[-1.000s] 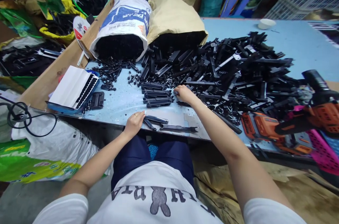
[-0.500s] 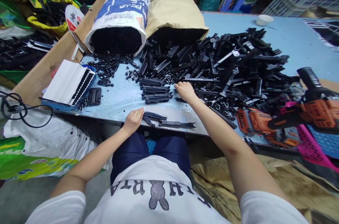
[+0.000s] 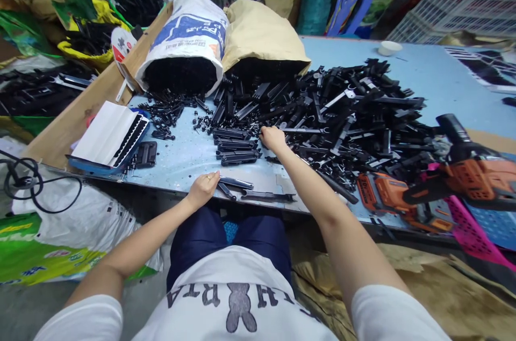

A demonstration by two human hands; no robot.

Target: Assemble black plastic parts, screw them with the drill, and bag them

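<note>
Clock from view centre. Your left hand (image 3: 203, 190), 8 o'clock: fingers pinched shut on the end of a long black part (image 3: 237, 183) by the desk (image 3: 177, 161)'s near edge. Your right hand (image 3: 273, 139), just off centre toward 1: fingers curled at small loose parts (image 3: 255, 128); can't tell if they grip anything. Black pile (image 3: 342, 109) at 2. Drill (image 3: 479, 179) at 3, battery (image 3: 382, 193) reads like "20V". White sack (image 3: 185, 34) at 10–11, blue print, "P" legible. Shirt (image 3: 237, 308) at 6: rabbit, lettering unclear.

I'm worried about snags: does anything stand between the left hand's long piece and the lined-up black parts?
Nothing visible: only tabletop lies between the long piece at the left hand and the lined-up black parts.
</note>
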